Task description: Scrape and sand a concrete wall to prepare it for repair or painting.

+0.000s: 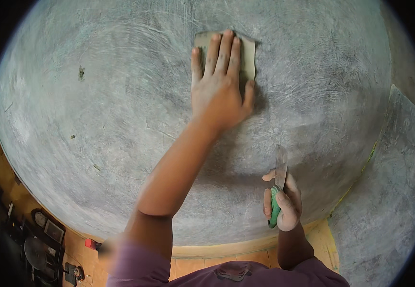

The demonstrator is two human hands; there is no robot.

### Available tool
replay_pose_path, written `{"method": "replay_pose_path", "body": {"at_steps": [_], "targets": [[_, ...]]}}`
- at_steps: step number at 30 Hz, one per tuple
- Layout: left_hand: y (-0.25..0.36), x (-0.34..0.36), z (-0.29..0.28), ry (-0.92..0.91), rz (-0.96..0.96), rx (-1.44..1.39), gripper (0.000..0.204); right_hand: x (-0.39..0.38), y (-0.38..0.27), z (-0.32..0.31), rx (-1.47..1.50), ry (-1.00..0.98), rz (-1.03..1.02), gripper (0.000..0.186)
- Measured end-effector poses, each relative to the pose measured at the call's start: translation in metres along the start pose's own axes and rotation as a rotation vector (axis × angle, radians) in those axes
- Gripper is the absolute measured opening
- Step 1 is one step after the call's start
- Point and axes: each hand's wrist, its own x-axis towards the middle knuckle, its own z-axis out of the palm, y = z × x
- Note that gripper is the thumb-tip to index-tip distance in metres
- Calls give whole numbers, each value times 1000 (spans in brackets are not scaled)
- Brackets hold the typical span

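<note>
While the left hand [219, 91] lay flat with its fingers spread and pressed on a tan rectangular sheet of sandpaper [248, 55], the sheet sat high on the grey, skim-coated wall [97, 119], a little above the middle of the view. The right hand [284, 201] hung lower and to the right, its fingers closed around the green handle of a steel-bladed putty knife [279, 184], the blade pointing up and seemingly just clear of the wall. Fine pale scratch marks crossed most of the grey surface, which suggested that much of the rubbing down was already done. A few dark specks and small pits [80, 72] remained at the left, so that patch seemed to be left over. An orange tiled floor [83, 248] showed below the wall's lower edge.
</note>
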Motion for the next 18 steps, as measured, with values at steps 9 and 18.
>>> {"method": "replay_pose_path", "body": {"at_steps": [9,18], "targets": [[53,-64,31,-181,2,-115,80,3,-9,-38,8,-28,0,46],[90,-12,53,-40,10,-138,78,-6,-28,-61,25,-29,-69,44]]}}
